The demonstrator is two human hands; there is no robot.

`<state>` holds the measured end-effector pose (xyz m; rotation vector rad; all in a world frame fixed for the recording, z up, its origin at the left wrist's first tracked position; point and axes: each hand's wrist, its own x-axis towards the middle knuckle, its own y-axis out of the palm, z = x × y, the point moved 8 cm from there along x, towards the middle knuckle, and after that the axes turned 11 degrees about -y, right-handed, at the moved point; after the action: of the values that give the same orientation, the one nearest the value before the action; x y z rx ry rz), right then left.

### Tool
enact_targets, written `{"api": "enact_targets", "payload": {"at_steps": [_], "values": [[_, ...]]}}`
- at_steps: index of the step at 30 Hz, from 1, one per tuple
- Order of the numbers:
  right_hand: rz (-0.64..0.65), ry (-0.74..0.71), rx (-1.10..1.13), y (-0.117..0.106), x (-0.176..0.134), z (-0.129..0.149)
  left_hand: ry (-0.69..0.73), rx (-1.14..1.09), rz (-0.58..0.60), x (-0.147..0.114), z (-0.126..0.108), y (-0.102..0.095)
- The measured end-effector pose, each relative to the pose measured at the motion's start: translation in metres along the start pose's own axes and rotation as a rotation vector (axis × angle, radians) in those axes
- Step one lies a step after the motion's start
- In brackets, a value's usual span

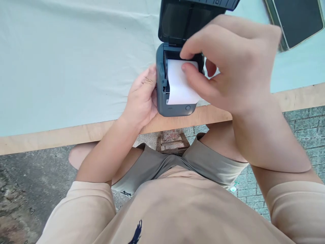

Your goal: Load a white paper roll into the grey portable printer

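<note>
A small dark grey label printer (177,110) is held near the table's front edge, its black lid (188,22) swung up and away from me. My left hand (142,93) is closed around the printer's left side, the thumb along its edge. A strip of white paper (179,84) comes out of the roll compartment and lies over the printer's front. Above the compartment is my right hand (223,64), fingers curled. Its thumb tip touches the paper and its index fingertip is slightly apart, at the paper's far edge. The hand hides the compartment's right side.
A pale cloth (76,67) covers the table, with a bare wooden edge (63,137) towards me. At the far right lies a dark-screened device (298,22), probably a phone. Below are my legs, a wooden stool (172,145) and a paved floor (302,142).
</note>
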<state>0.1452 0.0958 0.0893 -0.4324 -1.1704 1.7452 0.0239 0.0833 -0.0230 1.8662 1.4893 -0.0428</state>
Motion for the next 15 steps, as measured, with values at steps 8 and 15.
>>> {"api": "enact_targets", "payload": {"at_steps": [8,15], "values": [[-0.012,-0.256,-0.290,0.004,-0.001,0.004,-0.027,0.004,0.000,-0.002,-0.001,0.003],[0.275,0.149,-0.319,0.017,0.007,-0.008,0.033,-0.042,0.039,0.002,-0.001,0.003]]}}
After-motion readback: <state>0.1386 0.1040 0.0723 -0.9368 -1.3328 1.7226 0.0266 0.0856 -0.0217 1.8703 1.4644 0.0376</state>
